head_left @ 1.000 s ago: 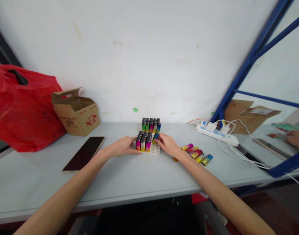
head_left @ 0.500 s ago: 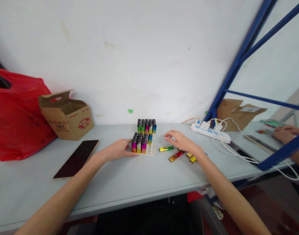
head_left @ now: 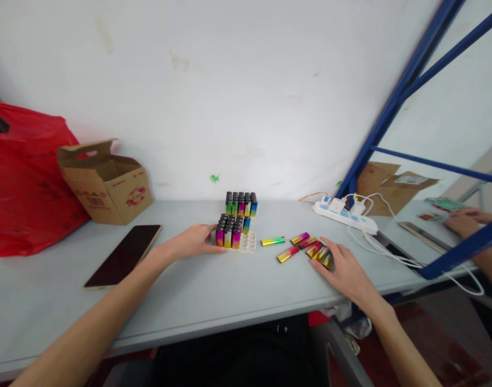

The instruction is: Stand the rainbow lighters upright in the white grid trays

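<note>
Upright lighters [head_left: 228,239] with black tops and shiny purple, yellow and blue bodies fill the left part of a white tray [head_left: 248,243]; its right-hand holes show bare. My left hand [head_left: 193,241] holds the tray's left side, thumb at the front corner and fingers behind. Over to the right, my right hand [head_left: 345,269] reaches around a cluster of loose lighters [head_left: 318,251] lying flat, thumb and fingers apart. A yellow-green lighter [head_left: 273,241] and a red-yellow lighter [head_left: 288,254] lie between the tray and that cluster.
Another block of upright lighters [head_left: 241,204] stands behind the tray. A dark tablet [head_left: 124,255], a cardboard box [head_left: 109,185] and a red bag [head_left: 28,183] are at left. A white power strip [head_left: 345,216] with cables and a blue frame [head_left: 385,129] stand at right; beyond are another person's hands [head_left: 467,219].
My right hand has moved right and toward me, from above the table near the yellow-green lighter to the loose cluster, uncovering more lighters. My left hand stays at the tray.
</note>
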